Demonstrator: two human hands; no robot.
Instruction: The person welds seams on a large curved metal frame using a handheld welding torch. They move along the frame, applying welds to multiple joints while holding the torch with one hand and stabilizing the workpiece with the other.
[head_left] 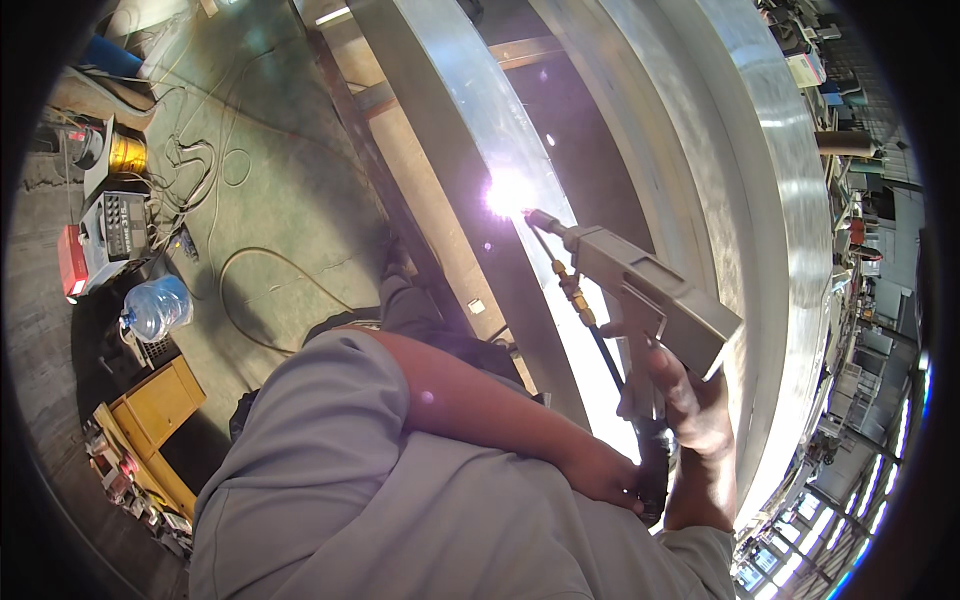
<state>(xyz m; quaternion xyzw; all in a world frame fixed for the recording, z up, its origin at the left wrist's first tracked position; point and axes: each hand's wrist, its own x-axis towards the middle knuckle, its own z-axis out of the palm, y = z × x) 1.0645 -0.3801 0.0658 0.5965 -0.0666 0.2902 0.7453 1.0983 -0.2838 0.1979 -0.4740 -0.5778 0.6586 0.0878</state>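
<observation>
A grey handheld laser welding gun (640,285) slants up and left over a long shiny metal beam (485,95). At its nozzle (545,220) a white-violet glare (508,193) hides the spot on the beam's surface. A thin wire feed tube with brass fittings (573,292) runs along the gun's underside. My right hand (695,405) is wrapped around the gun's grip, thumb up along its side. Below it, my left hand (612,478) closes around the black cable (653,465) at the grip's bottom; its fingers are partly hidden.
Broad curved metal beams (740,150) stand on the right. A brown steel frame (375,160) lies left of the beam. Hoses (240,260) loop over the green floor (290,190). A water jug (157,308), a control box (118,222) and a yellow cabinet (160,400) line the left.
</observation>
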